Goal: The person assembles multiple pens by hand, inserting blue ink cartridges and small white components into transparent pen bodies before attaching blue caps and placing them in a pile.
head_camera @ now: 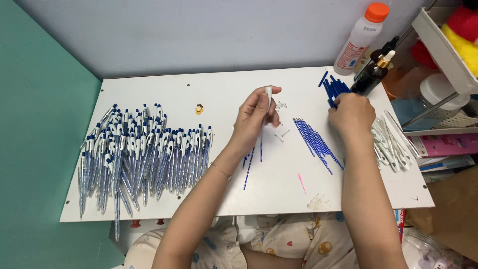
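Pinched upright between thumb and fingers of the left hand (255,119): a white pen barrel (269,97), tip end poking up above the fingertips, a thin blue refill (261,144) hanging from below the palm. Held over the middle of the white board (209,89), just left of the fan of loose blue refills (314,140). Closed over a cluster of dark blue pen parts (332,87), well to the right of that fan: the right hand (351,114), knuckles up, fingertips hidden, so unclear exactly what is gripped. Two more refills (248,172) lying on the board under the left wrist. Small springs (282,133) scattered between the left hand and the fan. Far left of the fan, a big heap of finished blue-and-white pens (139,154). Right of the fan, past the right hand, a pile of white barrels (393,142). Beyond the fan, at the board's far right corner, a dark dropper bottle (371,77) and a white bottle with an orange cap (359,37).
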